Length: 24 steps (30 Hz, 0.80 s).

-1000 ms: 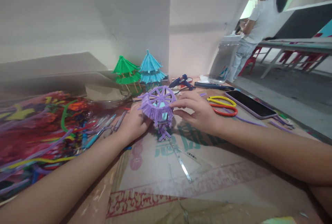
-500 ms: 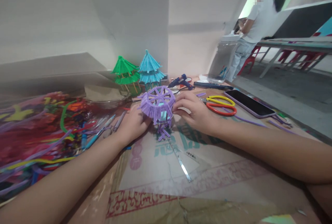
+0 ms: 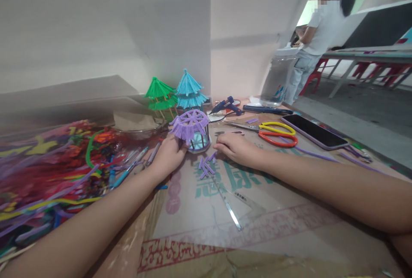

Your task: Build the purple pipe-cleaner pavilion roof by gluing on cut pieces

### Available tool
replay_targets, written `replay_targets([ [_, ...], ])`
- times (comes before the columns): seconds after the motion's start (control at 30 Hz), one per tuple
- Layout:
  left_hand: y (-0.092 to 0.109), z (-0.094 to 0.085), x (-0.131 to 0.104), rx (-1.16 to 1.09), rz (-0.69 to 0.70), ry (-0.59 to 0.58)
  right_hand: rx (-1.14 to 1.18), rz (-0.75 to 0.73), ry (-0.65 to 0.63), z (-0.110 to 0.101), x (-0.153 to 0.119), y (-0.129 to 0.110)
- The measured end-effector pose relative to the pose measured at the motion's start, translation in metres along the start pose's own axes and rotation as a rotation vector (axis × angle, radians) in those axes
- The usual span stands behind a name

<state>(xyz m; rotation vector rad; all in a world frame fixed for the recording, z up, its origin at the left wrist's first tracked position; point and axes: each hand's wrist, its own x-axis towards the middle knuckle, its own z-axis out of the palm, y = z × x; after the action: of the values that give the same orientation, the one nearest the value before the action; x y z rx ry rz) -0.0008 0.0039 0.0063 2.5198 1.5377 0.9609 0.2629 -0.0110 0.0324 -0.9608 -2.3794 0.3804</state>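
Note:
A small round pavilion [image 3: 189, 126] with a purple fringed roof frame, dark posts and a pale blue inside stands at the middle of the table. My left hand [image 3: 171, 154] holds its left side, the fingertips partly hidden behind it. My right hand [image 3: 234, 148] rests low to the right of the pavilion, apart from it, its fingers curled together near the tabletop; whatever they hold, if anything, is too small to name. Several short purple pieces [image 3: 207, 165] lie in front of the pavilion, by the end of a clear set square with a metal strip [image 3: 230, 209].
Green [image 3: 157, 91] and blue [image 3: 187, 89] model towers stand behind. Scissors [image 3: 277, 134], a glue gun [image 3: 227, 105], a phone [image 3: 314, 131] and a large bottle [image 3: 279, 76] are at right. Colourful pipe cleaners [image 3: 41, 162] heap at left. A person [image 3: 322, 29] stands beyond.
My right hand has come away from the purple roof and dropped towards the tabletop. The pavilion is lower and tilted less, with my left hand still at its side. The view has shifted slightly.

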Motion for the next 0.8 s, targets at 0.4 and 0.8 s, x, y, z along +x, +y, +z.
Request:
replay_targets([
  [0.4, -0.0028, 0.0009, -0.0004, -0.002, -0.037, -0.019, 0.154, -0.128, 0.268, -0.0011, -0.0029, 0.0038],
  [0.8, -0.0006, 0.0, 0.0002, -0.003, -0.046, -0.021, 0.11, 0.005, 0.169, -0.0036, -0.0035, -0.0043],
])
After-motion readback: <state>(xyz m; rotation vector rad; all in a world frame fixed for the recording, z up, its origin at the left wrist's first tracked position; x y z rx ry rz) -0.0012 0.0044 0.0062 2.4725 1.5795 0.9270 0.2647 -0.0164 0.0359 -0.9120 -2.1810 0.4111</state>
